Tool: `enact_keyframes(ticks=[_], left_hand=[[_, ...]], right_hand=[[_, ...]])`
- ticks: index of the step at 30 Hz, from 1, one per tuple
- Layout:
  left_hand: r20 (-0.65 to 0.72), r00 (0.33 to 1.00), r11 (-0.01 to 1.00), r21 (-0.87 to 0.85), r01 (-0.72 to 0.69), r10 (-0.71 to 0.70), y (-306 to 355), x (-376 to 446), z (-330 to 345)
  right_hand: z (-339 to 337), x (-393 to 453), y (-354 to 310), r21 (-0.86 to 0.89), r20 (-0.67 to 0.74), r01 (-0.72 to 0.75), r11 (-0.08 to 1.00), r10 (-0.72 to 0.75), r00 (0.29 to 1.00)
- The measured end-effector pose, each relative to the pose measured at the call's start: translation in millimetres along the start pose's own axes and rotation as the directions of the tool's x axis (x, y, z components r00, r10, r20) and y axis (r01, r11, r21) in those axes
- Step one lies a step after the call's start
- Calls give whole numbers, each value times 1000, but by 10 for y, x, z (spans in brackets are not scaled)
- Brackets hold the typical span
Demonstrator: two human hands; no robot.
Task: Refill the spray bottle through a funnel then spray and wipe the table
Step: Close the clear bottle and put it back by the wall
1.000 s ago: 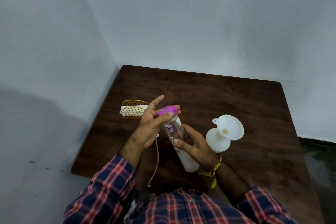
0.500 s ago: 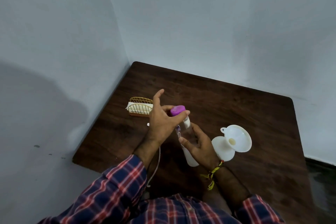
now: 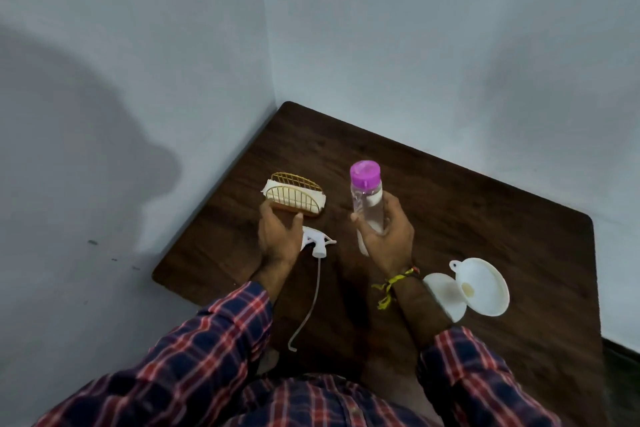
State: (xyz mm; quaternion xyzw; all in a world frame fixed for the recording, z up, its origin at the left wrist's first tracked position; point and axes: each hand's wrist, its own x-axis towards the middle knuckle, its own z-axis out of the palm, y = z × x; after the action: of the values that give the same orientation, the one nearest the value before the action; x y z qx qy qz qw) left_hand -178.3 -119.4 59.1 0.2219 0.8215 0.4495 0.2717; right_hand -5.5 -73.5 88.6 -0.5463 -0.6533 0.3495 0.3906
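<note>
My right hand [image 3: 384, 239] grips a clear bottle [image 3: 367, 201] with a purple cap, held upright above the dark wooden table [image 3: 467, 211]. My left hand [image 3: 278, 236] lies palm down, fingers apart, against the back end of the white spray head [image 3: 317, 244]. The spray head lies on the table, and its thin tube [image 3: 311, 305] trails toward me. At the right, a white funnel [image 3: 485, 284] sits in the neck of the white spray bottle [image 3: 445, 295].
A gold wire holder with white napkins [image 3: 294, 196] stands just beyond my left fingertips. Pale walls close off the table's left and far sides. The table's right edge [image 3: 594, 288] drops to a dark floor.
My left hand has left the purple cap and dropped to the spray head on the table. My right hand has raised the bottle upright. The view has swung left.
</note>
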Motion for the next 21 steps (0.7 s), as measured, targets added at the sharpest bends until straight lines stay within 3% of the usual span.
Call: enact_keyframes(ticks=[3, 7, 11, 21], left_hand=[[139, 977, 953, 279, 117, -160, -298, 316, 5], [261, 920, 804, 588, 88, -292, -464, 662, 35], [355, 864, 725, 688, 17, -358, -647, 785, 105], [376, 862, 663, 746, -62, -341, -798, 842, 203]], right_hand=[[188, 210, -29, 7, -41, -27, 1000, 27, 999], [495, 541, -12, 30, -60, -70, 997, 71, 996], [815, 922, 30, 74, -110, -117, 990, 125, 986], [1470, 2121, 83, 96, -242, -90, 991, 111, 964]])
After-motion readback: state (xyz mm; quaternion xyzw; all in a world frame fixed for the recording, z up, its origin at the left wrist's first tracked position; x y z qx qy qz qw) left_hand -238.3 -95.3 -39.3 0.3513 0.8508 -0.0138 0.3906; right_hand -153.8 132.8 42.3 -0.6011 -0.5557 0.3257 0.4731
